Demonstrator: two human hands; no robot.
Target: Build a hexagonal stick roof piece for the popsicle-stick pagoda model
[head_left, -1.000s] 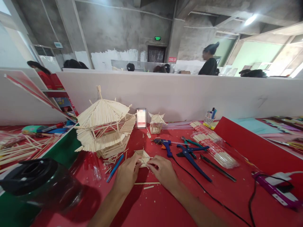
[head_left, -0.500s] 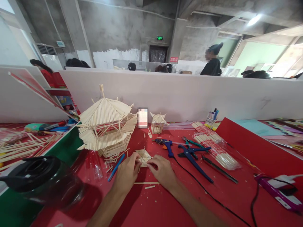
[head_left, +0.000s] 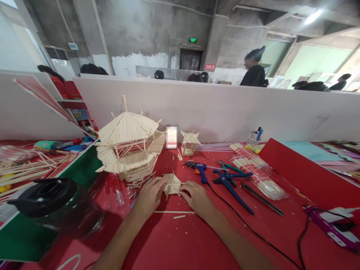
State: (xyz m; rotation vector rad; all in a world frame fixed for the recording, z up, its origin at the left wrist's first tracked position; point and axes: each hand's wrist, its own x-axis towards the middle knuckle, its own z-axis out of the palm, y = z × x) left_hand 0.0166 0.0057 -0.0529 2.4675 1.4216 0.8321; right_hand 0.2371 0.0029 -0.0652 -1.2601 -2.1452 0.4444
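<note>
A small six-sided lattice of thin wooden sticks (head_left: 172, 184), built like a spider web, lies between my two hands above the red tabletop. My left hand (head_left: 149, 194) pinches its left edge, the fingertips partly hidden behind the knuckles. At the right corner, the thumb and fingers of my right hand (head_left: 196, 195) close on a protruding stick end. A long stick (head_left: 174, 212) and a short cut piece (head_left: 179, 216) lie just in front. Beside my left hand a blue pen (head_left: 134, 203) is mostly covered.
Behind stand a large stick pavilion (head_left: 129, 138) and a small one (head_left: 190, 144). To the right lie a glue gun (head_left: 200, 170), blue cutters (head_left: 233, 191), tweezers (head_left: 263, 198) and bagged sticks (head_left: 258, 176). A dark bottle (head_left: 56, 210) stands left; a purple power strip (head_left: 329, 227) right.
My hands have moved slightly apart, and the lattice has turned and tilted so more of its web face shows. My left hand now covers more of the blue pen.
</note>
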